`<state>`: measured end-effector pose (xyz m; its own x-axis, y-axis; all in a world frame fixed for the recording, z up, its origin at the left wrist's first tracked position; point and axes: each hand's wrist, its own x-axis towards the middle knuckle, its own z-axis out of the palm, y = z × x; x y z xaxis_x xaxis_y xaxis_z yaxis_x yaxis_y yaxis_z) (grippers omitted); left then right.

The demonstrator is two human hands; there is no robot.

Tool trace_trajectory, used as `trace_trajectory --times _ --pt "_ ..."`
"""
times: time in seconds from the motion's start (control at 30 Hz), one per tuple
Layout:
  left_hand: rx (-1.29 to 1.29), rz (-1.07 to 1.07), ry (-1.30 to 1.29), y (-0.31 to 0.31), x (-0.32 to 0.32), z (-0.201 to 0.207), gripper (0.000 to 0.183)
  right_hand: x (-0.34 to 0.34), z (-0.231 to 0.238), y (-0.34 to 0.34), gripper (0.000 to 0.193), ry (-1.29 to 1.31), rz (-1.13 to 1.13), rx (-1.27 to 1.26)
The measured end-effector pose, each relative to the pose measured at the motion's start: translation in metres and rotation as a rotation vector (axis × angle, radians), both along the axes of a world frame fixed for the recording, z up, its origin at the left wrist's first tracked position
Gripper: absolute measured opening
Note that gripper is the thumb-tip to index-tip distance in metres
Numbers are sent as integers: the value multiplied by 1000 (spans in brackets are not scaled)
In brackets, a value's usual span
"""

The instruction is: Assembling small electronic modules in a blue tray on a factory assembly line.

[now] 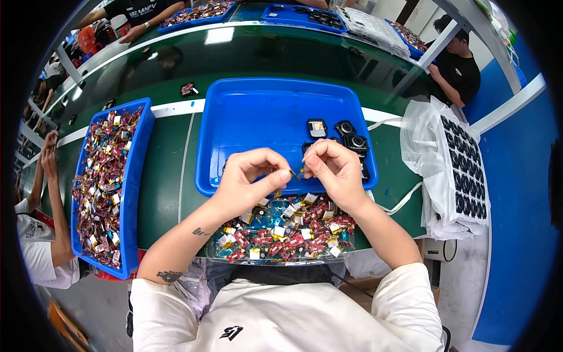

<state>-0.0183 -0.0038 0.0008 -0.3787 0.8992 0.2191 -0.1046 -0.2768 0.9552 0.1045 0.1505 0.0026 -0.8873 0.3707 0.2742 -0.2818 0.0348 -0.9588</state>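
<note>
Left hand (249, 177): pinching dark part (294, 173)
Right hand (335, 175): narrowed, can't tell around what
Dark part: between hands, nearer left, unreadable lengthwise

Person wears a white shirt (305, 320), cloth plain and loosely creased. Left sleeve (161, 320) short, ending near the elbow; right sleeve (407, 308) the same. One small black emblem (231, 333) on the shirt front, left of centre, angular and slanted. Left forearm (186, 246) carries two dark tattoos: larger mark (169, 276), jagged in outline, near the elbow; smaller mark (201, 232) farther toward the wrist. Left hand (252, 176) and right hand (338, 177) bare, fingernails short.
</note>
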Motion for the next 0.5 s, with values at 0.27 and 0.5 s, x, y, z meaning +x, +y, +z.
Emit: trace_trajectory --times 0.27,0.5 --pt "169 132 -730 1 -20 6 11 -1 5 -8 14 134 131 957" --pt "284 174 -911 -1 -35 13 10 -3 9 -9 10 209 217 980"
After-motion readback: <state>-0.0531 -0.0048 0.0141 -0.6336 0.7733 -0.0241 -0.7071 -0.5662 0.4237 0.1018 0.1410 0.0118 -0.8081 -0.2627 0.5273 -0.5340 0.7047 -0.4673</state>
